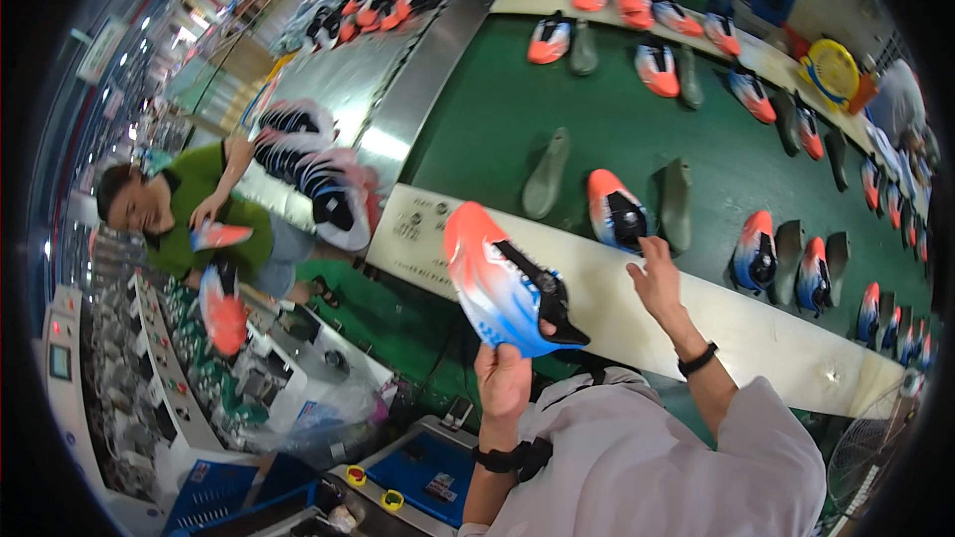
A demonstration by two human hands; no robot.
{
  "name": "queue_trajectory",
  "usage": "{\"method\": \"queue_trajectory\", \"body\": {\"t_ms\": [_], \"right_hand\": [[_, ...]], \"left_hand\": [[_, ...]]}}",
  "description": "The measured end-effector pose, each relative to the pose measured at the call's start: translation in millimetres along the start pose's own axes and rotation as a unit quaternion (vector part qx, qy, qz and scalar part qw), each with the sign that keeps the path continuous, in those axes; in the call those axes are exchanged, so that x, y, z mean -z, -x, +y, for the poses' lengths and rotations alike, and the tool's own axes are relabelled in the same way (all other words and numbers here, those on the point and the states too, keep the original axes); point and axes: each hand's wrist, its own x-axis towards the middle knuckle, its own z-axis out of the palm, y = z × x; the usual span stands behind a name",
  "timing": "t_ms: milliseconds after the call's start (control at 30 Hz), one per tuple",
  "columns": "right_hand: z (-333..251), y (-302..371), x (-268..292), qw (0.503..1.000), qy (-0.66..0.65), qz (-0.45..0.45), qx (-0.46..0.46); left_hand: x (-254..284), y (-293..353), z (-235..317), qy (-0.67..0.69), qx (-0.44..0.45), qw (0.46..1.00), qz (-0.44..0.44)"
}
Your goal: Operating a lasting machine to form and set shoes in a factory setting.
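Observation:
My left hand (pixel 503 378) grips the heel end of a shoe upper (pixel 487 264), coral at the toe fading through white to blue, with a black collar. It is held up over the pale ledge, toe pointing away from me. My right hand (pixel 657 286) reaches over the ledge with fingers apart, at the black collar of a second shoe upper (pixel 607 201); whether the fingertips touch it I cannot tell. That upper lies at the edge of the green belt. A grey-green shoe last (pixel 675 204) stands just right of it, and another shoe last (pixel 546 177) lies to its left.
The green conveyor belt (pixel 477 129) carries more uppers paired with lasts (pixel 786 259). A pale ledge (pixel 736 333) runs along its near side. Stacked uppers (pixel 318 174) lie on a metal table at left. A co-worker (pixel 214 204) handles uppers beside machines (pixel 164 378). A fan (pixel 865 452) stands at lower right.

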Motion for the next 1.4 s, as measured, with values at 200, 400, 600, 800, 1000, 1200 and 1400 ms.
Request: {"method": "queue_trajectory", "body": {"t_ms": [200, 400, 600, 800, 1000, 1200, 1400], "right_hand": [[-192.2, 61.4, 42.0, 0.820, -0.500, -0.279, -0.011], [-271.8, 82.2, -20.2, 0.934, -0.282, -0.095, 0.198], [-273.4, 6.0, -77.9, 0.966, -0.157, -0.045, 0.201], [-178.9, -150.6, -188.9, 0.960, 0.116, 0.040, 0.252], [-173.2, -157.9, -244.8, 0.967, 0.215, -0.097, 0.100], [-211.3, -105.3, -231.9, 0.975, 0.019, -0.159, 0.153], [-258.1, 6.8, -229.7, 0.766, -0.237, -0.438, 0.407]], "left_hand": [[66.3, 6.6, 33.3, 0.013, 0.015, 0.999, 0.025], [128.2, 5.3, 64.5, 0.066, 0.059, 0.995, 0.048], [187.1, 38.1, 85.2, -0.085, 0.129, 0.962, 0.225], [223.1, 66.7, 110.4, -0.075, 0.052, 0.933, 0.349], [208.7, 72.7, 106.4, -0.043, 0.005, 0.881, 0.472], [201.5, 84.9, 98.2, 0.026, 0.000, 0.832, 0.554], [173.0, 136.4, 77.9, 0.071, -0.048, 0.779, 0.622]]}}
